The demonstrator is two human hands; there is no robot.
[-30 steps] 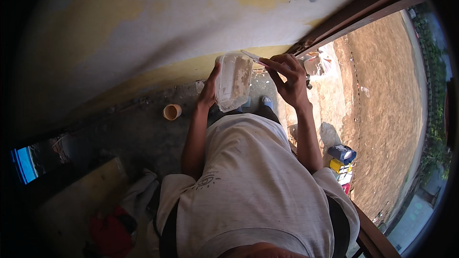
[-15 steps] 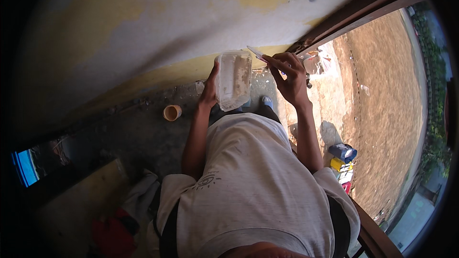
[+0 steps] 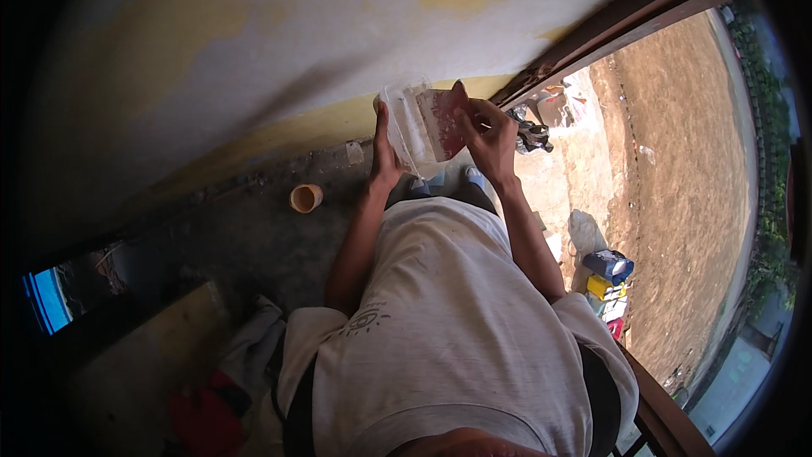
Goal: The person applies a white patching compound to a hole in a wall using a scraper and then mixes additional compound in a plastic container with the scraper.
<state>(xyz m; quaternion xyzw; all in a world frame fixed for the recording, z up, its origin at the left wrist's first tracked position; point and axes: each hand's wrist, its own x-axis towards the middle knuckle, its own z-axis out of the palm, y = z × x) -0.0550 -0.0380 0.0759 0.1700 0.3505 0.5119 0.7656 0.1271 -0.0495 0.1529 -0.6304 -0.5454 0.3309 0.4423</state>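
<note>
My left hand (image 3: 387,152) is wrapped round the side of a clear plastic container (image 3: 408,123) with whitish paste smeared inside. In my right hand (image 3: 494,140) is a flat reddish scraper (image 3: 448,123), pinched at its edge. White residue marks the scraper's face, and its blade overlaps the container's right side; whether it touches the inside I cannot tell. Just beyond both hands rises the wall (image 3: 338,34), patched in white and yellow.
On the dark floor to the left stands an orange-tan cup (image 3: 305,198). A brown frame (image 3: 626,21) edges the opening at right. Outside on the sunlit ground are a black plastic bag (image 3: 533,134) and blue and yellow items (image 3: 607,267). A board (image 3: 161,343) lies at lower left.
My right hand has moved left and turned, bringing the scraper from beside the container, seen edge-on, to over its right side with its face showing. The container has tilted slightly.
</note>
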